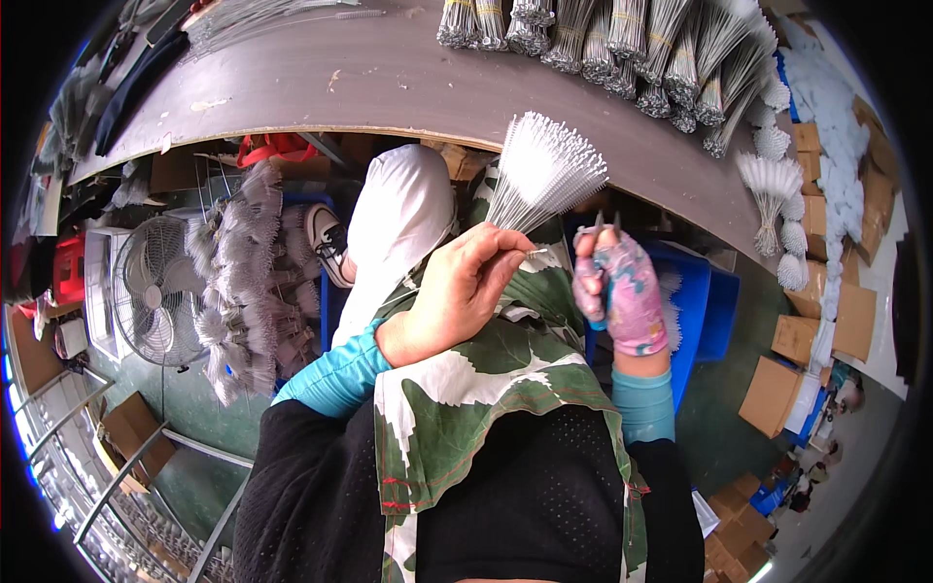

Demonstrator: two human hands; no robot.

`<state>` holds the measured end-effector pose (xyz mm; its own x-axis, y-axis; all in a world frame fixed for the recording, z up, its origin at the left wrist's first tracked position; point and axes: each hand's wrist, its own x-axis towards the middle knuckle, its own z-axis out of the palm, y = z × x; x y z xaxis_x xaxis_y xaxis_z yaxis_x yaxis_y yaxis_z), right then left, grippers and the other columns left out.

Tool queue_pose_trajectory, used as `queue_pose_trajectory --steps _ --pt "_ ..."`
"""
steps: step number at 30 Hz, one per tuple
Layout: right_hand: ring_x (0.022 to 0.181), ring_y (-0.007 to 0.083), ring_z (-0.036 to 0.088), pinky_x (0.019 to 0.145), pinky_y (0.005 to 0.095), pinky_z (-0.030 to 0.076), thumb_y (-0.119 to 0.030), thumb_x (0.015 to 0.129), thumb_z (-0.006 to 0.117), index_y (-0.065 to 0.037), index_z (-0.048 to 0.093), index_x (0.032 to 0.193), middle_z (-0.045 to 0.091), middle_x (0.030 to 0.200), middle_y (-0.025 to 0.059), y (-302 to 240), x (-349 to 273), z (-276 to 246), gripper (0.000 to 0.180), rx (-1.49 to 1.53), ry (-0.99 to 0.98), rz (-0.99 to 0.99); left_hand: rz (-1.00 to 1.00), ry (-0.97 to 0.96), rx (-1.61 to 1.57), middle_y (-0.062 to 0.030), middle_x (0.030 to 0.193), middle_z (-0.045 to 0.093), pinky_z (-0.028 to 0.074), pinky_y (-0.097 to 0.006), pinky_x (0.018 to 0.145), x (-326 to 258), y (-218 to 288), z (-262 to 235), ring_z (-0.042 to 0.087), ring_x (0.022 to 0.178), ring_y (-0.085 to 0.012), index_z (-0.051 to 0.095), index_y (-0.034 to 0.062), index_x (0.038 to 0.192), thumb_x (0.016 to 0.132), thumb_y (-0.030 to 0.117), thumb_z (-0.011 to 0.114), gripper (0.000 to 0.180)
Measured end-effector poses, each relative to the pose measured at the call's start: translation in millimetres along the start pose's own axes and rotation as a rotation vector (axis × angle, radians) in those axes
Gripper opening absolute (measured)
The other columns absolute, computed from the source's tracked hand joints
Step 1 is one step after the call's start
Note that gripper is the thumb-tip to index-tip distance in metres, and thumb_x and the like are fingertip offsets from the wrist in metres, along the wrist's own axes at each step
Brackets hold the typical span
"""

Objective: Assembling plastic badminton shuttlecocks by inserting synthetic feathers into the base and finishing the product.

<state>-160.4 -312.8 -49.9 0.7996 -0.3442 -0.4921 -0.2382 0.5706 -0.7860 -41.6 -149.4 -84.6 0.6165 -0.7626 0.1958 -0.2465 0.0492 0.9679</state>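
left: white-bristled brush clusters (248, 282), massed beside a standing fan (154, 295); centre: left hand (465, 290), bare, fingers closed round the stems of one wire-brush bundle (549, 173), its heads fanned upward near the table (389, 87). right: right hand (630, 291), in a stained pink covering, fingers curled about what seems a two-pronged tool (617, 222), prongs slightly apart; beyond, on the table, many banded bundles (627, 34), judged finished, the held one apparently unfinished, any binding hidden; no brand, label or writing legible.

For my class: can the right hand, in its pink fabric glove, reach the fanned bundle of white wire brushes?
Probably yes: open space lies between the bundle and the right hand, though the dark pointed tool it holds may hinder.
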Motion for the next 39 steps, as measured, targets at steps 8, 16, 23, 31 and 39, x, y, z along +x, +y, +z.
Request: queue_pose_trajectory --steps 8,16,23,31,39 --pt "0.049 0.0045 0.047 0.041 0.0180 0.033 -0.015 0.087 0.062 -0.004 0.057 0.097 0.054 0.069 -0.0009 4 -3 29 0.016 -0.253 0.019 -0.129 0.025 -0.017 -0.021 -0.0068 0.076 0.053 0.040 -0.026 0.056 -2 0 4 0.049 0.062 -0.0146 0.059 0.0005 0.095 0.085 0.002 0.057 0.010" --pt "0.048 0.0057 0.046 0.038 0.0184 0.030 -0.023 0.091 0.056 -0.003 0.056 0.093 0.053 0.066 0.0006 2 -2 33 0.020 -0.024 0.036 0.026 -0.085 -0.113 -0.243 0.0002 0.080 0.050 0.039 -0.020 0.063 -1 -5 4 0.045 0.069 -0.0071 0.056 0.0002 0.100 0.092 0.006 0.052 0.010" --pt "0.050 0.0067 0.046 0.039 0.0177 0.030 -0.019 0.091 0.055 -0.002 0.054 0.097 0.055 0.073 0.0036 1 -6 29 0.018 -0.086 0.037 -0.073 -0.285 -0.223 -0.540 0.0039 0.090 0.052 0.039 -0.018 0.069 0 -4 -4 0.044 0.076 -0.0032 0.055 0.0027 0.105 0.096 0.011 0.047 0.014" --pt "0.053 0.0053 0.046 0.041 0.0164 0.030 -0.012 0.091 0.052 -0.005 0.057 0.108 0.057 0.085 0.0041 -2 -7 -15 0.019 -0.180 0.267 -0.312 -0.499 -0.341 -0.761 0.0042 0.087 0.051 0.037 -0.016 0.068 11 11 -9 0.043 0.076 -0.0024 0.057 0.0040 0.107 0.097 0.018 0.045 0.021" --pt "0.058 0.0065 0.046 0.055 0.0201 0.040 -0.017 0.095 0.048 -0.001 0.055 0.112 0.058 0.084 0.0054 -3 -3 -8 0.025 -0.267 0.217 -0.295 -0.573 -0.326 -0.870 0.0058 0.069 0.040 0.024 -0.016 0.052 23 11 -26 0.030 0.059 -0.0017 0.058 0.0031 0.107 0.097 0.021 0.044 0.025"
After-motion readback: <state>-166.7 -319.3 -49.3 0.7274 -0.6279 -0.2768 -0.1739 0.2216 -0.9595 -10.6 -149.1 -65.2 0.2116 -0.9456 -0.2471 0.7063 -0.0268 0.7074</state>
